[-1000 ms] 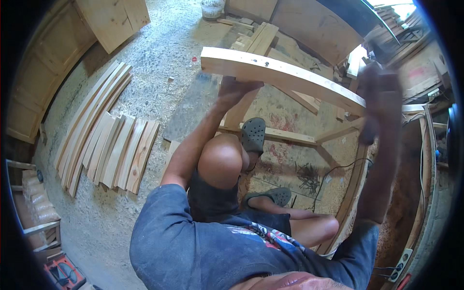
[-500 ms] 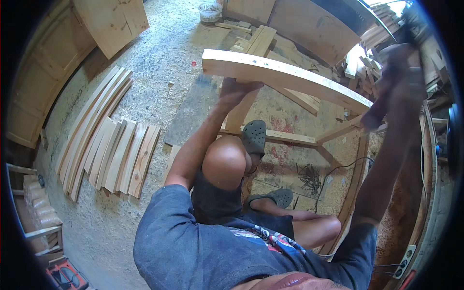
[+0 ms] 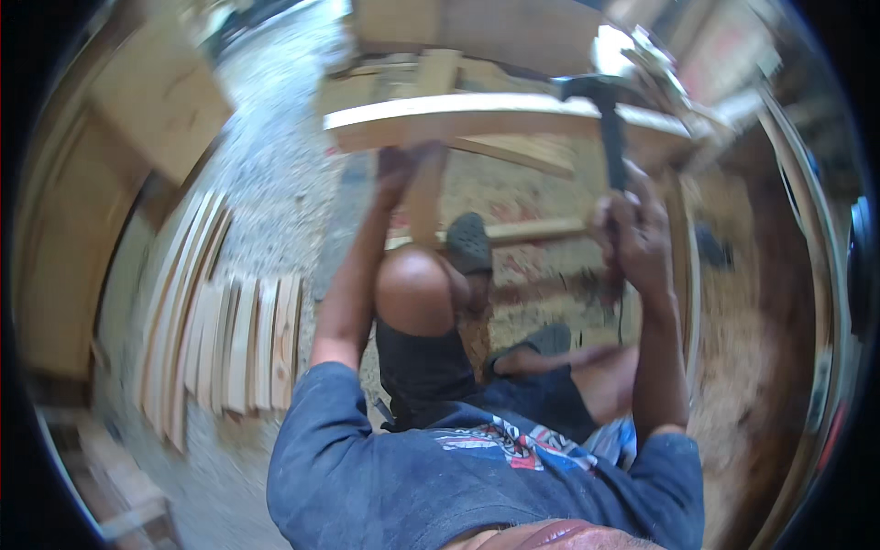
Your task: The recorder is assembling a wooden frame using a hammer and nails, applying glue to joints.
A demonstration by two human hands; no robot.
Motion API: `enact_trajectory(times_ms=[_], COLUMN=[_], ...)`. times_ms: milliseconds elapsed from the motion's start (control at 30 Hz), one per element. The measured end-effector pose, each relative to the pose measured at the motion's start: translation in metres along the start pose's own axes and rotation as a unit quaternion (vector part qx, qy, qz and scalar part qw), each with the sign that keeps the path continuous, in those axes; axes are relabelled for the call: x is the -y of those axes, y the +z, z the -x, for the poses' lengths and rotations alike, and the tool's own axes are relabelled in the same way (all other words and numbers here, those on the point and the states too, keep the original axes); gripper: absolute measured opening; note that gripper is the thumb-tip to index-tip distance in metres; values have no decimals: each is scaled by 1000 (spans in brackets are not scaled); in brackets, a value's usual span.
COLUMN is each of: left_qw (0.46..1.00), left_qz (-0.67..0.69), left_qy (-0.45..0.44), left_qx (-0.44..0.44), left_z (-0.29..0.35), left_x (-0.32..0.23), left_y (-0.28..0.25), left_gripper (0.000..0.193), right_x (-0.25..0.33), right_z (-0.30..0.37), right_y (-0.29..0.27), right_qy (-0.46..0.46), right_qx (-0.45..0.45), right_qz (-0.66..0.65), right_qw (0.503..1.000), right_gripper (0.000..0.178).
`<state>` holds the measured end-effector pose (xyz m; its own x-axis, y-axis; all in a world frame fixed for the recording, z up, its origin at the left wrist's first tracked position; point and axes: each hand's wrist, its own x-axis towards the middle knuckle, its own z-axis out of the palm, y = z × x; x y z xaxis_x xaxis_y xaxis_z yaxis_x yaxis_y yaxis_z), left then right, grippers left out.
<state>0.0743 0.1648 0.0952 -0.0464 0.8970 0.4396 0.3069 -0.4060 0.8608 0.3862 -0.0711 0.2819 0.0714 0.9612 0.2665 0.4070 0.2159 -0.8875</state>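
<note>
while the right hand (image 3: 639, 234) grips the hammer (image 3: 613, 142), head over the beam (image 3: 440, 108), the left hand (image 3: 401, 170) is at its near edge, grip indeterminable; beam is positioned across the post (image 3: 424, 206), fastening unverified.

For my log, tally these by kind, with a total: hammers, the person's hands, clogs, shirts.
Hammer: 1
Hands: 2 (left hand, blurred; right hand, holding the hammer)
Clogs: 2
Shirt: 1
Total: 6
</note>
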Motion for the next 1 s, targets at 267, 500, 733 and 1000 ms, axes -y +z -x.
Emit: enact_trajectory(times_ms=[267, 500, 733, 1000], left_qw=[990, 984, 989, 984], left_qz=[127, 114, 28, -75], left_qy=[-13, -38, -89, -156], left_qx=[57, 128, 111, 43], left_z=[-9, -1, 19, 29], left_x=[-5, -25, -30, -45], left_y=[-9, -16, -22, -11], left_gripper=[54, 59, 56, 61], right_x=[-144, -257, -363, -345], right_z=[119, 163, 160, 163], right_y=[47, 113, 161, 85], right_qy=[282, 357, 465, 161], right_qx=[12, -66, -7, 40], right_qz=[-77, -245, -117, 238], right_qw=[956, 899, 877, 957], right_gripper=[26, 21, 22, 32])
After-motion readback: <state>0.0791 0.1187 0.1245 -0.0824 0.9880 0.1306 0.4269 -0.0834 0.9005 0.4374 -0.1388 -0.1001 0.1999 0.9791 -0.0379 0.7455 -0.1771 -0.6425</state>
